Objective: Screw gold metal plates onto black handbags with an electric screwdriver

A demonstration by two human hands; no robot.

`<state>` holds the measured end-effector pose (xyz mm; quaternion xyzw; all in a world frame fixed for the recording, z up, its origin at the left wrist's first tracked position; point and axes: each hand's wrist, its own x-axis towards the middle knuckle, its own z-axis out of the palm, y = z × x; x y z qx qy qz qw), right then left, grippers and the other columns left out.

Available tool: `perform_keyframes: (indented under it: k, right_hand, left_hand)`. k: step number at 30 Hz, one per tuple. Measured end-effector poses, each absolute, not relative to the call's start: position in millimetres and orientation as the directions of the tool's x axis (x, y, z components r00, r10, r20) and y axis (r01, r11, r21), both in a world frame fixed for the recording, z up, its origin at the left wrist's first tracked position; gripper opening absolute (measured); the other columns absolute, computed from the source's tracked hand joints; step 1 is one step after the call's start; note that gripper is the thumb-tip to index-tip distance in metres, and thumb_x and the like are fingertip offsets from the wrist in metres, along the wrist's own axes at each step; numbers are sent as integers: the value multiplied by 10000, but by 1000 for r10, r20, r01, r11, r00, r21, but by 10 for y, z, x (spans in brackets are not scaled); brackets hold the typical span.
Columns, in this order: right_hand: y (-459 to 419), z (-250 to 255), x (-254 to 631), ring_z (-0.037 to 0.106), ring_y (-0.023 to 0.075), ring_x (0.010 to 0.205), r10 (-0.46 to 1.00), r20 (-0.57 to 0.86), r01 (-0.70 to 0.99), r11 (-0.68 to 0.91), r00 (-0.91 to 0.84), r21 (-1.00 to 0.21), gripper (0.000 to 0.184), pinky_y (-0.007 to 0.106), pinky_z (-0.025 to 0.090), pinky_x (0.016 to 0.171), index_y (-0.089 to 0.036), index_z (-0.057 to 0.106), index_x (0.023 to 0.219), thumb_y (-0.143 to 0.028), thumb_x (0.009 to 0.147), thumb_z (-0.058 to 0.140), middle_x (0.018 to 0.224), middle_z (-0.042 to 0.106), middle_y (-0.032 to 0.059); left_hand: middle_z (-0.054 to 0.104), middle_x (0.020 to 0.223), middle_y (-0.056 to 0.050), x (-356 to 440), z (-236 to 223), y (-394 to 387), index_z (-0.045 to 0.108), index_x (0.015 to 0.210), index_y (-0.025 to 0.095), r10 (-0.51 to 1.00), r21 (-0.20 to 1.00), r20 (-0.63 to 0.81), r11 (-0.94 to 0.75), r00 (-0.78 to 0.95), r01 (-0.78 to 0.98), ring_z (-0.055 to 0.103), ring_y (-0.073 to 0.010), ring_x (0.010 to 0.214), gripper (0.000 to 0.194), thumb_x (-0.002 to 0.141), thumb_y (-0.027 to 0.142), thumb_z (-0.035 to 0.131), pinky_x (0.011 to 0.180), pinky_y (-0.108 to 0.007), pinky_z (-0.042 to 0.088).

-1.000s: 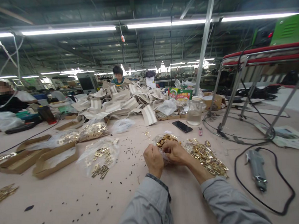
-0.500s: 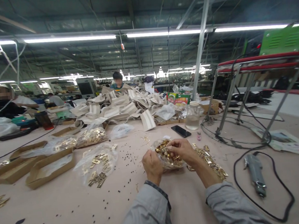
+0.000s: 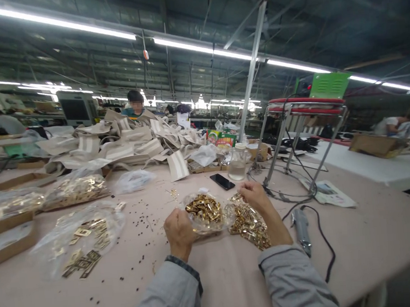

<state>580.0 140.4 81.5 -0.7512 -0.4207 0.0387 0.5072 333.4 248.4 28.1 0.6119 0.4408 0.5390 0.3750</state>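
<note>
My left hand [image 3: 179, 229] is a closed fist against the left side of a clear plastic bag [image 3: 200, 230]; whatever lies inside the fist is hidden. Shiny gold metal fittings [image 3: 205, 208] fill the open bag. Over the far end of a loose pile of similar gold fittings [image 3: 248, 223], to the right of the bag, is my right hand [image 3: 254, 196]. Its thumb and fingers are pinched together, and anything between them is too small to make out.
Left lies a flattened plastic bag [image 3: 116, 222] with flat gold plates; beyond are filled bags [image 3: 76, 189] and cardboard trays [image 3: 11, 242]. A phone [image 3: 222, 181], water jar [image 3: 237, 164], metal-legged stool [image 3: 303, 102] and corded electric screwdriver [image 3: 301, 231] stand or lie right. Beige straps [image 3: 136, 142] are heaped behind.
My right hand has left the fittings in the bag and moved right, over the loose pile. My left fist stays beside the bag. The view has turned right and tilted.
</note>
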Motion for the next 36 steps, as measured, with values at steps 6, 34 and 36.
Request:
perform_keyframes:
  k: [6, 34, 36]
  right_hand:
    - [1464, 844, 5564, 667, 226, 766, 294, 624, 690, -299, 724, -659, 206, 314, 500, 757, -155, 725, 902, -281, 861, 567, 840, 742, 113]
    - [1890, 464, 4713, 542, 116, 622, 990, 142, 783, 86, 3, -615, 156, 212, 342, 575, -165, 736, 850, -119, 706, 696, 701, 682, -4]
    - [1864, 500, 4688, 534, 121, 616, 988, 153, 817, 114, -33, -566, 126, 221, 333, 573, -169, 717, 797, -106, 692, 684, 692, 677, -1]
  left_hand:
    - [462, 494, 0, 3327, 301, 2468, 409, 493, 252, 939, 928, 341, -342, 37, 146, 443, -187, 561, 258, 747, 280, 446, 598, -340, 293]
    - [397, 511, 27, 3376, 222, 2416, 368, 535, 256, 907, 896, 420, -422, 45, 142, 381, -164, 533, 280, 790, 235, 481, 543, -317, 265]
    - [393, 508, 29, 3378, 218, 2408, 364, 535, 257, 909, 897, 412, -416, 57, 149, 384, -163, 529, 284, 795, 243, 476, 545, -320, 269]
